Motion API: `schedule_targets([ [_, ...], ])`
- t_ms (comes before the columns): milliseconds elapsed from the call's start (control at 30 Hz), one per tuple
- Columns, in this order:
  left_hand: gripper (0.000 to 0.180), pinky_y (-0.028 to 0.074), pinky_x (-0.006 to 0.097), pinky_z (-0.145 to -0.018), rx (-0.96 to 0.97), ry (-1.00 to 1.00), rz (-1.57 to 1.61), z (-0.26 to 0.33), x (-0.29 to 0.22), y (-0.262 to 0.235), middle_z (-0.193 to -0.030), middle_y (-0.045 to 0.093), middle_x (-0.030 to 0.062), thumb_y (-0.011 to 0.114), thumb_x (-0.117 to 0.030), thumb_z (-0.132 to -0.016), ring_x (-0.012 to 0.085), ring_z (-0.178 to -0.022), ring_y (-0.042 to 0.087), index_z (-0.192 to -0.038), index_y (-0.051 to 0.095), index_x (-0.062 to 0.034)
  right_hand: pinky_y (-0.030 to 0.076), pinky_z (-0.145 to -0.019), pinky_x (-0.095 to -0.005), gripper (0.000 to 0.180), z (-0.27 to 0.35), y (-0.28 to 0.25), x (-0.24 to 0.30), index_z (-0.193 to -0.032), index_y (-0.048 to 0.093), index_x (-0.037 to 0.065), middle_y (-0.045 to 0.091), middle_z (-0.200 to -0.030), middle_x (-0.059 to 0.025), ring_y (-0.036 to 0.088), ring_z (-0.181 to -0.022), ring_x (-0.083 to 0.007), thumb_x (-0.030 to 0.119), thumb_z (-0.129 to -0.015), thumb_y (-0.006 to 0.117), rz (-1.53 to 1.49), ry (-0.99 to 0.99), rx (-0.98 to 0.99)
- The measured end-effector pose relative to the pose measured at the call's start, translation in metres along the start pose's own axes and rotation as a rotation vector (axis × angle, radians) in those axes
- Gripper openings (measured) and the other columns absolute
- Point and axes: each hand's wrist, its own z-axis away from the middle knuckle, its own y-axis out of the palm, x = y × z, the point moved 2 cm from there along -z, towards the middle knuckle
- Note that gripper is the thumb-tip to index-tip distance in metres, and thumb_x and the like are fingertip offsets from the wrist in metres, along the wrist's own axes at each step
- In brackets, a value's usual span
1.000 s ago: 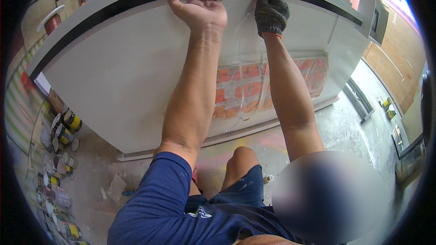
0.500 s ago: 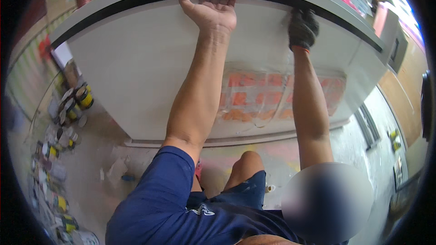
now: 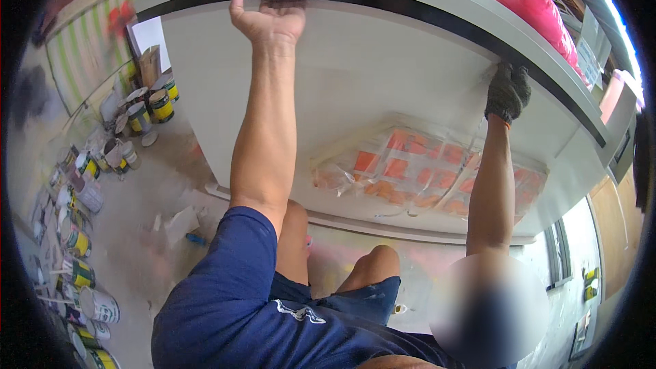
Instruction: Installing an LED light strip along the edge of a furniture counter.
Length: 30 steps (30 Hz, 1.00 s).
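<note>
Bare left hand (image 3: 273, 24), gloved right hand (image 3: 508, 89), both up at the counter (image 3: 376, 75)

Here's the counter, pale and wide, straight ahead above the bare knees (image 3: 379, 260) and the navy shirt (image 3: 219, 287). The left hand goes palm up at the black strip (image 3: 383, 0) just below the top's edge — thumb standing out to the side, fingers unclenched, their tips tucked out of sight against the strip. Over to the right, well apart, the right hand wears a dark knitted glove (image 3: 506, 101) and reaches that same strip. Its fingers look bent, but whether they grip anything I cannot tell. Lower on the counter's front there's a patch (image 3: 406, 174) of orange-red blocks under wrinkled clear plastic, running behind the right forearm (image 3: 490, 184). Up top, a pink bag (image 3: 536, 20) bulges on the right — and down on the grey floor (image 3: 147, 171) to the left, paint cans (image 3: 161, 105), several banded yellow, crowd together in a long line.
</note>
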Motion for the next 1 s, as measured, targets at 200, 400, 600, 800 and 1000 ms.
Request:
schedule_targets([
  [200, 0.076, 0.031, 0.053, -0.11, -0.057, 0.077, -0.011, -0.007, -0.002, 0.0, -0.134, 0.045, 0.0189, 0.051, -0.051, -0.086, 0.0315, -0.128, 0.042, -0.137, 0.035, 0.0018, 0.047, -0.078, -0.0487, 0.032, -0.004, 0.016, -0.023, -0.101, 0.069, 0.01, 0.068, -0.098, -0.0162, 0.063, -0.091, -0.0386, 0.035, -0.089, 0.052, 0.095, -0.004, 0.033],
  [400, 0.073, 0.033, 0.053, -0.109, -0.086, 0.058, -0.005, -0.009, 0.005, -0.005, -0.129, 0.049, 0.0196, 0.054, -0.049, -0.084, 0.0334, -0.124, 0.046, -0.134, 0.038, 0.0016, 0.047, -0.076, -0.0512, 0.035, -0.001, 0.012, -0.008, -0.105, 0.066, 0.008, 0.067, -0.095, -0.0206, 0.062, -0.085, -0.042, 0.035, -0.087, 0.053, -0.057, 0.097, 0.019],
  [600, 0.079, 0.024, 0.058, -0.112, -0.035, -0.169, 0.055, 0.015, 0.045, 0.004, -0.14, 0.038, 0.0209, 0.052, -0.052, -0.084, 0.0342, -0.134, 0.034, -0.142, 0.03, -0.0026, 0.047, -0.075, -0.0481, 0.034, -0.004, 0.014, -0.017, -0.088, 0.069, 0.004, 0.068, -0.087, -0.0203, 0.062, -0.083, -0.0421, 0.036, -0.084, 0.059, -0.052, 0.165, 0.055],
  [800, 0.086, 0.015, 0.06, -0.114, 0.048, -0.342, -0.019, 0.056, 0.107, 0.011, -0.148, 0.028, 0.0193, 0.046, -0.06, -0.085, 0.0341, -0.14, 0.024, -0.146, 0.023, -0.003, 0.047, -0.075, -0.0522, 0.033, -0.002, 0.011, -0.013, -0.089, 0.067, 0.007, 0.066, -0.087, -0.0204, 0.061, -0.085, -0.0427, 0.037, -0.085, 0.054, 0.006, 0.113, 0.014],
  [1000, 0.1, 0.005, 0.053, -0.116, 0.077, -0.408, -0.035, 0.073, 0.153, 0.006, -0.152, 0.023, 0.0139, 0.044, -0.07, -0.08, 0.0295, -0.144, 0.012, -0.149, 0.015, -0.0039, 0.047, -0.073, -0.051, 0.031, -0.001, 0.012, -0.011, -0.085, 0.066, 0.007, 0.066, -0.081, -0.0194, 0.061, -0.082, -0.0424, 0.035, -0.085, 0.054, -0.054, 0.114, 0.008],
])
